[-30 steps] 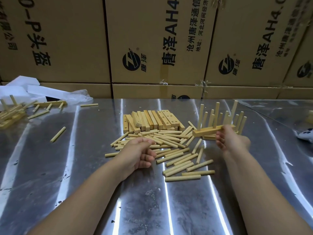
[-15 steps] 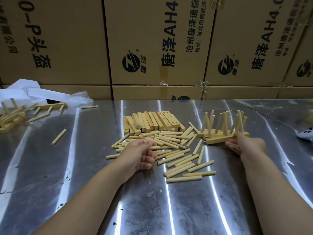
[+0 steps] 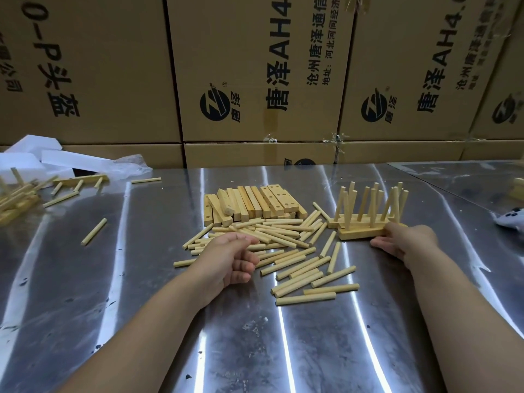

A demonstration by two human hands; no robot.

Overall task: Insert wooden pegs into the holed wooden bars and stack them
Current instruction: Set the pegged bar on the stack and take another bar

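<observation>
A pile of holed wooden bars [image 3: 255, 205] lies at the table's middle, with many loose pegs [image 3: 297, 268] scattered in front of it. To the right a pegged bar [image 3: 360, 234] rests on the table with several pegs standing up, right beside a second pegged bar [image 3: 334, 222] behind it. My right hand [image 3: 405, 242] holds the near bar's right end, thumb on top and fingers along its front. My left hand [image 3: 229, 259] hangs loosely curled over the pegs and holds nothing that I can see.
The metal table [image 3: 141, 279] has more pegged bars [image 3: 17, 199] and stray pegs [image 3: 93, 231] at the far left, beside white foam pieces [image 3: 34, 157]. Cardboard boxes [image 3: 255, 66] wall off the back. A white object [image 3: 510, 219] lies at the right edge.
My right hand has carried the pegged bar to the right and lowered it onto the table beside the other pegged bar. My left hand has stayed put.
</observation>
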